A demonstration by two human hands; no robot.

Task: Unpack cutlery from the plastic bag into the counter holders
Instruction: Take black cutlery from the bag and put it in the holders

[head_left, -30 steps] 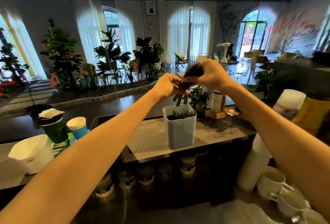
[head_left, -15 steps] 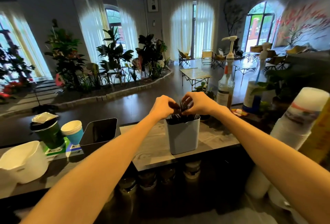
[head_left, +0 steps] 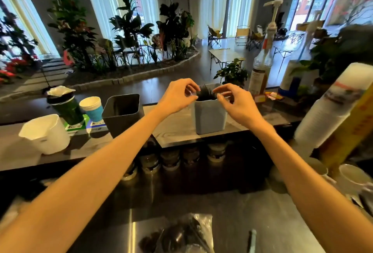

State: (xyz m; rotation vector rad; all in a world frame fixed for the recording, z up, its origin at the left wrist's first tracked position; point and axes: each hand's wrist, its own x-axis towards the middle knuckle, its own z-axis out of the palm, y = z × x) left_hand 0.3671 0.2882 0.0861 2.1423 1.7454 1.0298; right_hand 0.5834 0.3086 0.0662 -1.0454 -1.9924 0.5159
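A light grey square holder (head_left: 210, 117) stands on the raised counter, filled with dark cutlery (head_left: 205, 93) standing upright. My left hand (head_left: 177, 96) hovers at the holder's left rim and my right hand (head_left: 235, 102) at its right rim. Both have loosely curled fingers and hold nothing. A dark grey holder (head_left: 123, 114) stands to the left; I cannot see what is inside it. A clear plastic bag (head_left: 181, 234) with dark cutlery in it lies on the lower steel counter at the bottom of the view.
On the left of the counter (head_left: 177, 131) stand a white jug (head_left: 45, 133), a green cup (head_left: 66, 107) and a blue-sleeved paper cup (head_left: 91, 108). A pump syrup bottle (head_left: 262, 65), a small plant (head_left: 232, 74) and stacked white cups (head_left: 331, 105) stand on the right. Jars (head_left: 171, 159) sit below the shelf.
Both hands lowered a bundle of dark cutlery into the light grey holder and let it go. Their fingers now sit spread apart at the rim. The camera tilted down.
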